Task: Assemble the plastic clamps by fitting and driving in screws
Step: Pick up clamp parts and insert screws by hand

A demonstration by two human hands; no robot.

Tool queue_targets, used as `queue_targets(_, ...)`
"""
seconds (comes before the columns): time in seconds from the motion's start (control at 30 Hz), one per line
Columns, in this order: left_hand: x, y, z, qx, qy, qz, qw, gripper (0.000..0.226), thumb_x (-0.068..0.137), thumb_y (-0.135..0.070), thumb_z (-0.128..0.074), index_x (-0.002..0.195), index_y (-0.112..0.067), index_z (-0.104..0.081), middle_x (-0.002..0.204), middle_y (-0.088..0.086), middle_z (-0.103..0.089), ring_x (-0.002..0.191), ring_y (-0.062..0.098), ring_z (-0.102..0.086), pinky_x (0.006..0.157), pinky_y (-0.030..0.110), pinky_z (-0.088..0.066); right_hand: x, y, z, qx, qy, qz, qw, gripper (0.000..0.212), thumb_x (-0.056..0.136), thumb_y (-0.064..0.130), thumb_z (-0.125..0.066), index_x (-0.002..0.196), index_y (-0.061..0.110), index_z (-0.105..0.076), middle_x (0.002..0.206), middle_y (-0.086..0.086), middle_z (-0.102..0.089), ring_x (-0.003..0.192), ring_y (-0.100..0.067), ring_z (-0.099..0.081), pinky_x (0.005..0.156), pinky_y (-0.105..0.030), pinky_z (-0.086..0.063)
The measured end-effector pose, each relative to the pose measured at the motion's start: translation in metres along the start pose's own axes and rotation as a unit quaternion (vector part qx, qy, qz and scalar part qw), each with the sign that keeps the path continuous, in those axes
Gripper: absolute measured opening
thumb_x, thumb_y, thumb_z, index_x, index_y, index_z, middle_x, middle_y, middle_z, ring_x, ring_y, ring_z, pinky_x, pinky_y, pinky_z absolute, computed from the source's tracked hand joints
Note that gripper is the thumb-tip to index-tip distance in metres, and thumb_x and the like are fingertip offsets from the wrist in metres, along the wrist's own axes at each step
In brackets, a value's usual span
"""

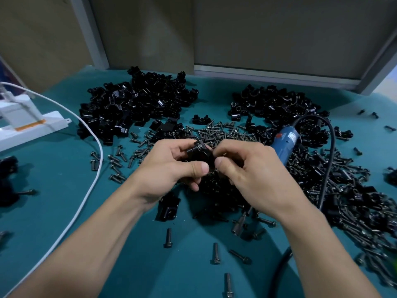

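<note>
Both hands meet over the middle of the teal table (64, 211). My left hand (171, 166) grips a black plastic clamp (203, 157) between thumb and fingers. A screw (200, 144) stands in the clamp's top, its washer head showing. My right hand (247, 168) pinches the clamp's right side, thumb against it. Loose dark screws (214, 131) lie scattered just beyond the hands. A blue electric screwdriver (285, 143) lies to the right of my right hand, its tip hidden behind that hand.
Piles of black clamp halves sit at the back left (133, 104) and back right (279, 104). A single clamp part (168, 208) lies under my left wrist. The screwdriver's black cable (328, 160) loops right. A white cable (94, 179) and white stand (32, 123) lie left.
</note>
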State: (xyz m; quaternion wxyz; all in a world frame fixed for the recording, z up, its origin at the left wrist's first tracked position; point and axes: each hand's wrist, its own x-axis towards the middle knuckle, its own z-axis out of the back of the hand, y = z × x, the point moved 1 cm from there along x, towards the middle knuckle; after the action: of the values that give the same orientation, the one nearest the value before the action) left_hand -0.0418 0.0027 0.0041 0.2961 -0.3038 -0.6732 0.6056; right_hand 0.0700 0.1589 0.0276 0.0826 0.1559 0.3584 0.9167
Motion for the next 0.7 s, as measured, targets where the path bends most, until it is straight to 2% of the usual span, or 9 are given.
queue_targets(0.17, -0.001, -0.002, -0.002, -0.052, -0.005, 0.026, 0.998, 0.026, 0.073, -0.004, -0.079, 0.099, -0.004, -0.074, 0.068, 0.006, -0.06, 0.054, 0.013, -0.058, 0.046, 0.023, -0.05, 0.002, 0.004, -0.013, -0.007, -0.034, -0.018, 0.999, 0.028, 0.103, 0.025, -0.058, 0.075, 0.026, -0.06, 0.055, 0.012, -0.052, 0.059, -0.01, -0.05, 0.051, -0.022, -0.033)
queue_targets(0.23, -0.001, -0.003, -0.001, -0.029, -0.023, 0.013, 0.999, 0.024, 0.076, 0.002, -0.076, 0.1, -0.004, -0.074, 0.068, 0.007, -0.062, 0.054, 0.015, -0.058, 0.046, 0.023, -0.05, 0.003, 0.005, -0.02, -0.021, -0.039, -0.036, 0.998, 0.032, 0.105, 0.028, -0.055, 0.073, 0.025, -0.056, 0.055, 0.01, -0.05, 0.057, -0.009, -0.048, 0.05, -0.022, -0.031)
queue_targets(0.33, -0.002, -0.004, 0.0, 0.057, -0.049, -0.034, 0.997, 0.031, 0.08, 0.016, -0.076, 0.101, -0.007, -0.076, 0.078, 0.013, -0.071, 0.064, 0.021, -0.065, 0.049, 0.025, -0.054, 0.005, 0.006, -0.024, -0.036, -0.038, -0.056, 0.997, 0.035, 0.106, 0.03, -0.052, 0.071, 0.024, -0.052, 0.057, 0.008, -0.051, 0.057, -0.007, -0.049, 0.05, -0.023, -0.034)
queue_targets(0.43, -0.004, -0.007, 0.001, 0.097, -0.045, -0.068, 0.992, 0.036, 0.078, 0.015, -0.08, 0.1, -0.013, -0.077, 0.088, 0.007, -0.076, 0.073, 0.018, -0.071, 0.053, 0.027, -0.057, 0.005, 0.006, -0.019, -0.019, -0.025, -0.078, 0.997, 0.031, 0.105, 0.033, -0.052, 0.076, 0.023, -0.057, 0.057, 0.007, -0.057, 0.055, -0.007, -0.051, 0.048, -0.021, -0.038)
queue_targets(0.5, -0.004, -0.01, 0.003, 0.112, -0.029, -0.07, 0.991, 0.035, 0.078, 0.014, -0.08, 0.1, -0.014, -0.077, 0.089, 0.007, -0.076, 0.072, 0.017, -0.071, 0.054, 0.028, -0.057, 0.004, 0.007, -0.013, -0.019, 0.005, -0.084, 0.996, 0.03, 0.104, 0.035, -0.053, 0.076, 0.025, -0.059, 0.059, 0.009, -0.06, 0.054, -0.01, -0.053, 0.046, -0.024, -0.039)
queue_targets(0.6, -0.004, -0.009, 0.003, 0.14, -0.012, -0.06, 0.988, 0.035, 0.078, 0.013, -0.081, 0.098, -0.016, -0.078, 0.09, 0.005, -0.077, 0.072, 0.017, -0.071, 0.053, 0.027, -0.058, 0.002, 0.01, -0.008, -0.043, 0.036, -0.105, 0.993, 0.034, 0.103, 0.033, -0.054, 0.071, 0.026, -0.059, 0.063, 0.001, -0.065, 0.056, -0.017, -0.057, 0.047, -0.027, -0.041)
queue_targets(0.7, -0.004, -0.006, 0.002, 0.133, -0.002, -0.04, 0.99, 0.034, 0.078, 0.012, -0.082, 0.098, -0.016, -0.079, 0.091, 0.007, -0.077, 0.07, 0.021, -0.07, 0.052, 0.028, -0.057, 0.001, 0.01, -0.005, -0.017, 0.035, -0.129, 0.991, 0.035, 0.1, 0.027, -0.062, 0.065, 0.024, -0.063, 0.063, -0.003, -0.069, 0.049, -0.013, -0.054, 0.042, -0.024, -0.041)
